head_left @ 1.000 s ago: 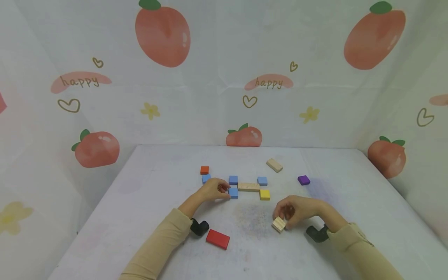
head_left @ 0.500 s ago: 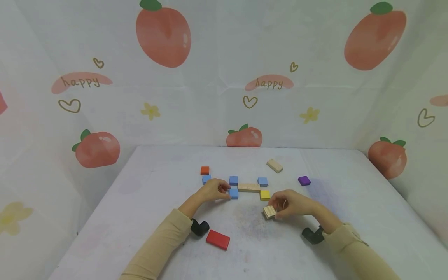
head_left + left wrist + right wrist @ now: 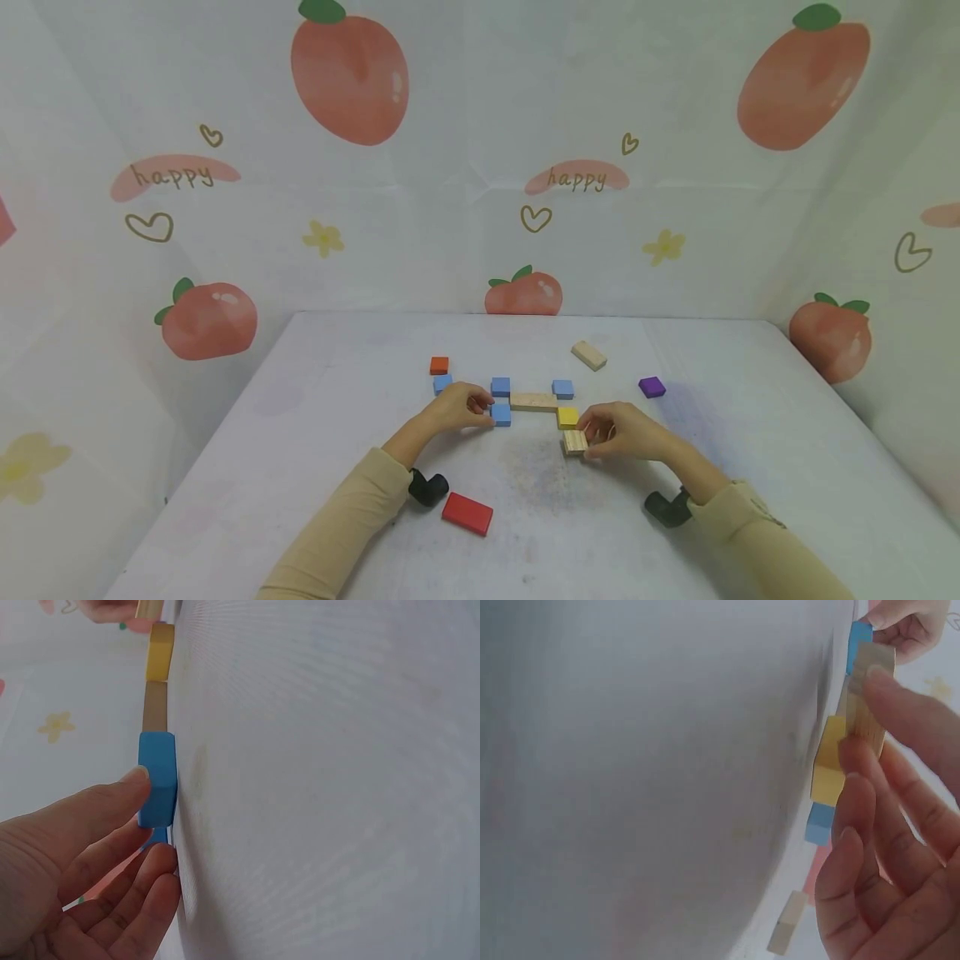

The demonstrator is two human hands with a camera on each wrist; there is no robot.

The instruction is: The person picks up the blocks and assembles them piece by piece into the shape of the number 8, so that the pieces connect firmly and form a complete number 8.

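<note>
My right hand [image 3: 628,431] pinches a plain wood block [image 3: 574,443] between thumb and fingers. The block is just in front of the yellow block [image 3: 567,417] in the head view, and it overlaps that block in the right wrist view. My left hand [image 3: 454,407] is at the left side of the near blue block [image 3: 501,415]. In the left wrist view its thumb lies on this blue block [image 3: 157,780], with the index fingertip at its lower corner. A long plain wood block [image 3: 533,402] lies between the blue and yellow blocks, with a second blue block [image 3: 500,387] behind.
Another blue block [image 3: 562,389] lies behind the yellow one. Farther back are a plain wood block [image 3: 588,355], a purple block [image 3: 652,387], an orange block [image 3: 439,365] and a partly hidden blue block [image 3: 442,383]. A red block [image 3: 467,513] lies at the front.
My right hand has carried the plain wood block left and away from me, to just in front of the yellow block. The left hand has stayed at the blue block.
</note>
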